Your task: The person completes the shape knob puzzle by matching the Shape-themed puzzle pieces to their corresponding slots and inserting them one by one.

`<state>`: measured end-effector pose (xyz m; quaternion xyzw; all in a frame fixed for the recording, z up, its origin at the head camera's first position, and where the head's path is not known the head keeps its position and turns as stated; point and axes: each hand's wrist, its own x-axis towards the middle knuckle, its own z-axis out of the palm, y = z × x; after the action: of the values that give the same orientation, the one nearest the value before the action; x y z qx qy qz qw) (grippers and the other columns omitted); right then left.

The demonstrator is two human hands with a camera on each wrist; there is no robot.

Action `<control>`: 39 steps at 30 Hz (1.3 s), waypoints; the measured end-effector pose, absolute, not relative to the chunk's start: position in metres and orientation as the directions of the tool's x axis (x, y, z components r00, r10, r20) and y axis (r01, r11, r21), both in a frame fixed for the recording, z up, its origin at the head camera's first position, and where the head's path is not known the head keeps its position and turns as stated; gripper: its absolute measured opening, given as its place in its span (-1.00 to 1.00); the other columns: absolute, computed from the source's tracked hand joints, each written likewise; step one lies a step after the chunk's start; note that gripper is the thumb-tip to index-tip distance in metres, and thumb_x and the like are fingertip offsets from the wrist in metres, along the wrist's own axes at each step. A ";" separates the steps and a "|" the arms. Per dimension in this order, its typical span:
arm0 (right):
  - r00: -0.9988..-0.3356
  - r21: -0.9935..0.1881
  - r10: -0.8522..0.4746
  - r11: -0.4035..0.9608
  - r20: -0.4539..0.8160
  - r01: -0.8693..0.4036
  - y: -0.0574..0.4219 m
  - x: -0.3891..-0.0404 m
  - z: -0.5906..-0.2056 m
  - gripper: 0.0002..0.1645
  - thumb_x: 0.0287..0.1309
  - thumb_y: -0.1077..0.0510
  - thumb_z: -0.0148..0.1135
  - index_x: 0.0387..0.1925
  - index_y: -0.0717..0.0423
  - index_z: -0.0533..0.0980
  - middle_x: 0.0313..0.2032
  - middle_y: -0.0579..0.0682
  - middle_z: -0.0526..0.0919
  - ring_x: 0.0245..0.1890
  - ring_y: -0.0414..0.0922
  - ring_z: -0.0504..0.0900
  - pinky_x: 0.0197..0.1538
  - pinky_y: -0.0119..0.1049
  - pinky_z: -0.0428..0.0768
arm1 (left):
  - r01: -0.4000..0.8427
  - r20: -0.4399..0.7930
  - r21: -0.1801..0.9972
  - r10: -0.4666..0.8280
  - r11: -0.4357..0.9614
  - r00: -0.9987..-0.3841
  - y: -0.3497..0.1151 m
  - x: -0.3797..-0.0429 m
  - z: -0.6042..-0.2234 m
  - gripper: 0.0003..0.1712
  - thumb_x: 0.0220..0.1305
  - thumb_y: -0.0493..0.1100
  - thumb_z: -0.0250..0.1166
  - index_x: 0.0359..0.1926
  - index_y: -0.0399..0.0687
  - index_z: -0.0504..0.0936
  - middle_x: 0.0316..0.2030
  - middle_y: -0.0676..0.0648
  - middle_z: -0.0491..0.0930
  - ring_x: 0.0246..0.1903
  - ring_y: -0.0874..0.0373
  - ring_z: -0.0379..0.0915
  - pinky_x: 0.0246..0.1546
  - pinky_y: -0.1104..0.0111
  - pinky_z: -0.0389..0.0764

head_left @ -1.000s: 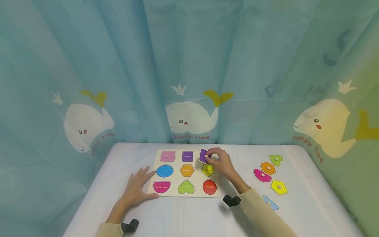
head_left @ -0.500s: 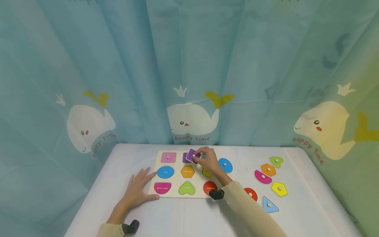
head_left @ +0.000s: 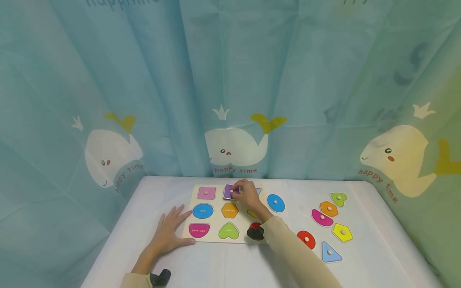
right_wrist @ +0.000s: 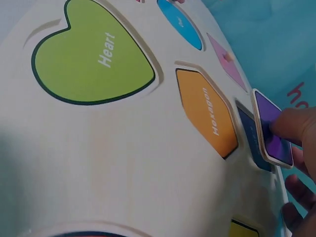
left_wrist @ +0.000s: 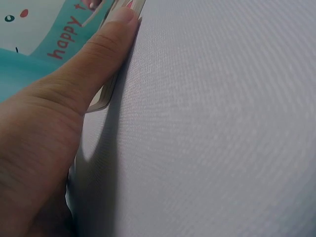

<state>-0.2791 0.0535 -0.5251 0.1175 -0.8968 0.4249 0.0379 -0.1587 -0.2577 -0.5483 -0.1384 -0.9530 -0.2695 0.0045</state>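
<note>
My right hand (head_left: pixel 250 197) pinches a purple square puzzle piece (head_left: pixel 227 193) by its small knob, over the far middle of a wooden shape board (head_left: pixel 215 221). In the right wrist view the square piece (right_wrist: pixel 266 109) stands slightly raised and tilted above the dark square recess (right_wrist: pixel 248 129). My left hand (head_left: pixel 166 232) lies spread at the board's left side; its thumb (left_wrist: pixel 106 47) touches the near edge. A pink rectangle piece (head_left: pixel 207 193) with a knob sits in the far left recess. My right hand partly covers the far right part of the board.
Right of the board lie loose knobbed pieces: a blue oval (head_left: pixel 275 203), red circle (head_left: pixel 306 240), light blue triangle (head_left: pixel 330 253), yellow pentagon (head_left: pixel 343 233), magenta half round (head_left: pixel 322 217), orange hexagon (head_left: pixel 329 209) and green heart (head_left: pixel 338 199). A whale-print curtain (head_left: pixel 237 80) hangs behind the table.
My right hand has carried the purple square leftward from the board's far right to above the square recess, lowering and straightening it. The left hand has stayed at the board's left side.
</note>
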 end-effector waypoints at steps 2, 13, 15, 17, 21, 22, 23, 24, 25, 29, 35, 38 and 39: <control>-0.970 -0.725 -0.176 0.644 0.169 -0.243 0.051 -0.280 -0.528 -0.95 0.16 0.21 0.48 -0.32 0.09 0.75 -0.04 0.05 0.68 -0.03 0.04 0.48 0.10 0.01 0.48 | 0.262 0.076 0.512 0.261 0.818 -0.962 -0.258 -0.159 -0.550 0.16 -0.11 0.40 0.54 0.49 0.06 0.40 0.55 -0.26 0.15 0.54 -0.35 -0.13 0.43 -0.40 -0.27; -0.975 -0.679 -0.164 0.700 0.147 -0.220 0.045 -0.282 -0.532 -0.96 0.17 0.13 0.46 -0.33 -0.01 0.76 -0.01 0.02 0.71 -0.03 0.05 0.47 0.13 0.13 0.41 | 0.254 0.062 0.508 0.259 0.823 -0.964 -0.258 -0.159 -0.549 0.18 -0.10 0.41 0.53 0.51 0.06 0.38 0.56 -0.26 0.13 0.55 -0.35 -0.15 0.43 -0.40 -0.28; -0.976 -0.684 -0.162 0.697 0.145 -0.217 0.044 -0.282 -0.532 -0.96 0.18 0.12 0.46 -0.32 -0.01 0.76 0.01 0.03 0.70 -0.01 0.06 0.47 0.15 0.13 0.40 | 0.257 0.070 0.507 0.258 0.823 -0.964 -0.258 -0.158 -0.548 0.17 -0.10 0.40 0.54 0.50 0.06 0.39 0.55 -0.27 0.15 0.54 -0.36 -0.14 0.43 -0.40 -0.27; -0.975 -0.682 -0.162 0.697 0.152 -0.222 0.044 -0.283 -0.531 -0.95 0.19 0.13 0.46 -0.32 0.00 0.76 0.01 0.04 0.69 0.00 0.07 0.47 0.16 0.14 0.40 | 0.265 0.084 0.508 0.260 0.819 -0.962 -0.258 -0.158 -0.547 0.16 -0.11 0.38 0.55 0.49 0.04 0.40 0.54 -0.28 0.16 0.53 -0.37 -0.12 0.42 -0.41 -0.25; -0.976 -0.674 -0.157 0.706 0.148 -0.216 0.044 -0.283 -0.531 -0.95 0.19 0.13 0.44 -0.31 0.01 0.76 0.03 0.06 0.68 0.04 0.09 0.48 0.18 0.18 0.40 | 0.277 0.094 0.501 0.267 0.820 -0.959 -0.259 -0.159 -0.547 0.15 -0.10 0.38 0.55 0.49 0.04 0.41 0.54 -0.28 0.17 0.53 -0.38 -0.11 0.42 -0.42 -0.24; -0.978 -0.671 -0.154 0.712 0.139 -0.207 0.044 -0.282 -0.531 -0.94 0.20 0.13 0.44 -0.30 0.01 0.76 0.04 0.06 0.67 0.05 0.10 0.48 0.20 0.19 0.39 | 0.278 0.091 0.500 0.269 0.820 -0.959 -0.259 -0.160 -0.546 0.15 -0.10 0.38 0.55 0.49 0.05 0.41 0.54 -0.28 0.17 0.53 -0.38 -0.11 0.42 -0.41 -0.24; -0.980 -0.669 -0.150 0.716 0.128 -0.197 0.044 -0.282 -0.531 -0.94 0.21 0.13 0.44 -0.29 0.00 0.76 0.05 0.06 0.67 0.07 0.10 0.48 0.22 0.19 0.38 | 0.276 0.086 0.500 0.271 0.821 -0.959 -0.259 -0.160 -0.547 0.15 -0.10 0.39 0.55 0.49 0.06 0.41 0.54 -0.28 0.16 0.53 -0.37 -0.12 0.42 -0.41 -0.24; -0.982 -0.667 -0.146 0.721 0.118 -0.188 0.045 -0.282 -0.531 -0.93 0.22 0.12 0.43 -0.28 0.00 0.76 0.06 0.06 0.66 0.09 0.10 0.48 0.24 0.19 0.37 | 0.277 0.084 0.497 0.273 0.822 -0.958 -0.259 -0.160 -0.547 0.15 -0.09 0.39 0.54 0.49 0.06 0.41 0.54 -0.28 0.16 0.53 -0.37 -0.12 0.43 -0.41 -0.24; -0.983 -0.663 -0.144 0.726 0.113 -0.183 0.045 -0.282 -0.531 -0.93 0.23 0.12 0.43 -0.28 0.00 0.76 0.07 0.06 0.66 0.10 0.10 0.48 0.25 0.20 0.37 | 0.278 0.084 0.497 0.274 0.822 -0.958 -0.258 -0.161 -0.547 0.15 -0.09 0.40 0.54 0.49 0.07 0.40 0.54 -0.27 0.16 0.53 -0.37 -0.12 0.43 -0.40 -0.24; -0.983 -0.648 -0.146 0.740 0.107 -0.180 0.044 -0.283 -0.531 -0.93 0.25 0.11 0.43 -0.27 0.00 0.76 0.07 0.06 0.65 0.13 0.12 0.48 0.26 0.21 0.36 | 0.282 0.092 0.504 0.275 0.816 -0.957 -0.259 -0.161 -0.547 0.15 -0.10 0.39 0.55 0.49 0.06 0.41 0.54 -0.28 0.17 0.53 -0.38 -0.11 0.41 -0.42 -0.23; -0.981 -0.647 -0.151 0.738 0.120 -0.193 0.045 -0.282 -0.532 -0.93 0.24 0.11 0.44 -0.28 0.00 0.76 0.06 0.06 0.65 0.12 0.13 0.48 0.23 0.19 0.38 | 0.295 0.111 0.504 0.278 0.812 -0.954 -0.259 -0.160 -0.549 0.14 -0.11 0.38 0.56 0.48 0.05 0.42 0.53 -0.29 0.19 0.52 -0.39 -0.09 0.40 -0.43 -0.21; -0.979 -0.644 -0.157 0.737 0.129 -0.203 0.046 -0.281 -0.531 -0.93 0.23 0.12 0.44 -0.28 0.01 0.76 0.06 0.07 0.66 0.10 0.13 0.49 0.21 0.19 0.39 | 0.291 0.107 0.509 0.277 0.810 -0.955 -0.259 -0.160 -0.549 0.15 -0.11 0.38 0.55 0.48 0.05 0.42 0.54 -0.29 0.17 0.52 -0.38 -0.10 0.41 -0.42 -0.23; -0.979 -0.644 -0.158 0.737 0.132 -0.206 0.046 -0.281 -0.531 -0.93 0.23 0.12 0.44 -0.28 0.01 0.76 0.06 0.07 0.66 0.10 0.13 0.49 0.20 0.18 0.40 | 0.291 0.106 0.509 0.277 0.810 -0.955 -0.259 -0.160 -0.549 0.15 -0.11 0.39 0.55 0.48 0.05 0.42 0.53 -0.29 0.18 0.52 -0.39 -0.10 0.40 -0.43 -0.23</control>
<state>-0.2810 0.0460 -0.5308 0.0976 -0.9314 0.3491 0.0342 -0.1605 -0.2593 -0.5494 -0.1492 -0.9513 -0.2695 0.0132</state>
